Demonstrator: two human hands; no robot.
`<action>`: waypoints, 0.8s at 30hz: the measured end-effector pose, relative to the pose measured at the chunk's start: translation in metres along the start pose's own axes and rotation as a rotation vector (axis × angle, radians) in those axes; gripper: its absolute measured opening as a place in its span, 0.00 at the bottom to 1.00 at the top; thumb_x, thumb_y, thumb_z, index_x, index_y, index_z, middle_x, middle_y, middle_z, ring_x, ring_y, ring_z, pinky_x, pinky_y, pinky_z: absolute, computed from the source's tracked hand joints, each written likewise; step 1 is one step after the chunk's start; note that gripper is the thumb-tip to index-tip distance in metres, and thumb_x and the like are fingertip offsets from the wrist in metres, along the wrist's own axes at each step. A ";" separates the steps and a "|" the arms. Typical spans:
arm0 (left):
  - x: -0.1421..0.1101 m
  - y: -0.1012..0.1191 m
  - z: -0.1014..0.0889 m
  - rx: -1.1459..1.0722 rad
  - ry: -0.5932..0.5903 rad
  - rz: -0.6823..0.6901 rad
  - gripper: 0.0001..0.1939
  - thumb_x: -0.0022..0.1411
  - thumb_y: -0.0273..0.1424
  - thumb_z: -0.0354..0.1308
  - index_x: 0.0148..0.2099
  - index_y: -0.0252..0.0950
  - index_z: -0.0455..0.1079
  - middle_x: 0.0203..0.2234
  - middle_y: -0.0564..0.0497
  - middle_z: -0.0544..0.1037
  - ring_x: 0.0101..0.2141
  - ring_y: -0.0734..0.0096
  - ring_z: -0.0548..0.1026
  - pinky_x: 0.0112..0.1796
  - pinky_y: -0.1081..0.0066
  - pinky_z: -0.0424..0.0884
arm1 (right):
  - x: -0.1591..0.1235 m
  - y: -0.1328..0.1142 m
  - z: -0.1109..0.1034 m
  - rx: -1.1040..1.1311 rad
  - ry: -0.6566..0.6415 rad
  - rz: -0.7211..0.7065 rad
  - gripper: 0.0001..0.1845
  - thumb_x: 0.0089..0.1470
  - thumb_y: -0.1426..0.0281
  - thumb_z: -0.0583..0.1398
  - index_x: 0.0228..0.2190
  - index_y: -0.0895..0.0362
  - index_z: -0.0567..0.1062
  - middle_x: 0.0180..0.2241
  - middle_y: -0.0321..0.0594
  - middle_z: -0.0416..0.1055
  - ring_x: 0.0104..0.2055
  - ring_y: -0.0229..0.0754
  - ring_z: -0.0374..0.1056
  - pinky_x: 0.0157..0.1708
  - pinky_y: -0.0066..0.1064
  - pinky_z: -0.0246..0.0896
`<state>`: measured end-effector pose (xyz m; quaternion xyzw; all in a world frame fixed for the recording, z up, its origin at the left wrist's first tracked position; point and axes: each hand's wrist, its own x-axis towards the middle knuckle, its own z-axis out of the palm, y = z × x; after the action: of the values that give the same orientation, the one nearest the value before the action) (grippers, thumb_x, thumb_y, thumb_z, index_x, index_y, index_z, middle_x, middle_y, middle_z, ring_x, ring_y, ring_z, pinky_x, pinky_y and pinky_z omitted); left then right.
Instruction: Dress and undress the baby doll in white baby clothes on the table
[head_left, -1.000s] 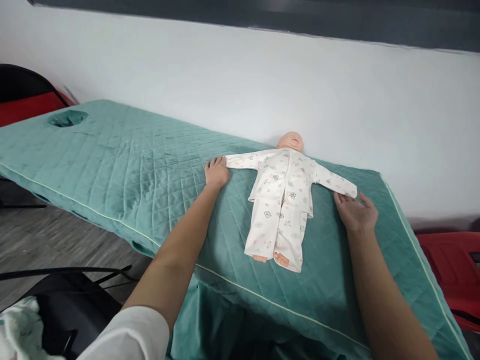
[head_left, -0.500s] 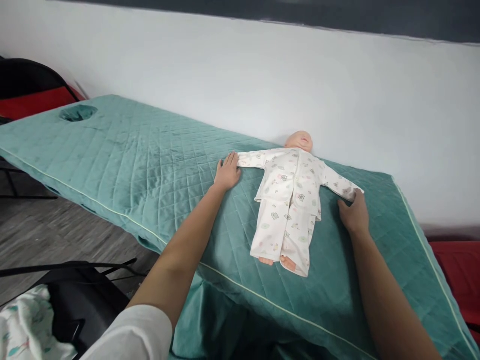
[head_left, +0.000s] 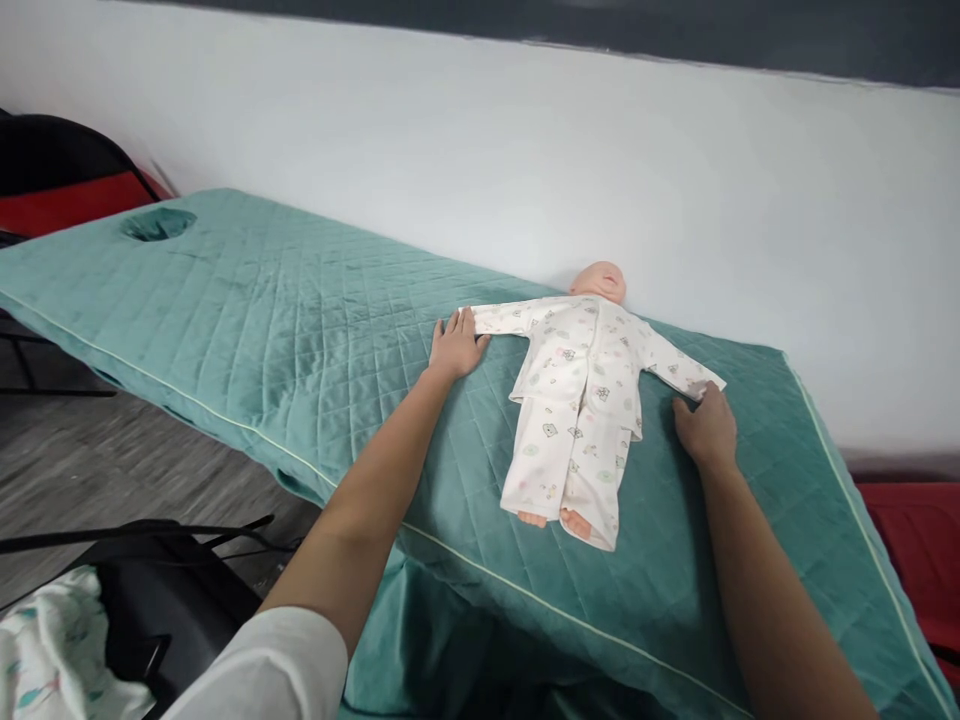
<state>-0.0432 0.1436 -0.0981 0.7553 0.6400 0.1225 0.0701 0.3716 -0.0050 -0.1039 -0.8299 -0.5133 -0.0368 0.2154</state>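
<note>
head view: at far left stood a chair [head_left: 67, 205], black with a red band; nearer, at lower left, a printed cloth [head_left: 60, 640] lay bunched on a black seat [head_left: 180, 590], with grey floor [head_left: 150, 450] beyond; the bed [head_left: 337, 300] ran along a white wall [head_left: 375, 130], its green quilted cover edged in pale piping, a hole [head_left: 159, 225] near its left end; the left hand [head_left: 454, 345] rested palm down, fingers straight and unclenched, their tips at the end of one sleeve [head_left: 506, 318]; the doll [head_left: 574, 385] lay on its back on the right part of the bed, its head [head_left: 598, 282] near the wall, both sleeves spread wide; it wore a white printed shirt [head_left: 559, 335] and matching trousers [head_left: 544, 460], toes [head_left: 576, 523] showing at the hems; the right hand [head_left: 701, 410] was at the end of the other sleeve [head_left: 679, 372], fingers bent over it, thumb apart on the near side; whether they pinched the fabric, i could not tell; at far right a red thing [head_left: 922, 560], partly cut off, showed past the bed's edge
</note>
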 end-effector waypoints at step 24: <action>-0.033 -0.011 -0.013 0.027 -0.022 -0.008 0.34 0.70 0.46 0.32 0.74 0.39 0.42 0.71 0.50 0.47 0.70 0.60 0.45 0.68 0.49 0.41 | -0.023 0.018 -0.020 -0.117 -0.164 -0.093 0.38 0.64 0.54 0.46 0.66 0.67 0.55 0.68 0.59 0.50 0.70 0.59 0.46 0.66 0.54 0.43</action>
<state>-0.0623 0.1124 -0.0914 0.7549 0.6438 0.1050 0.0673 0.3794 -0.0385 -0.0979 -0.8167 -0.5641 -0.0087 0.1217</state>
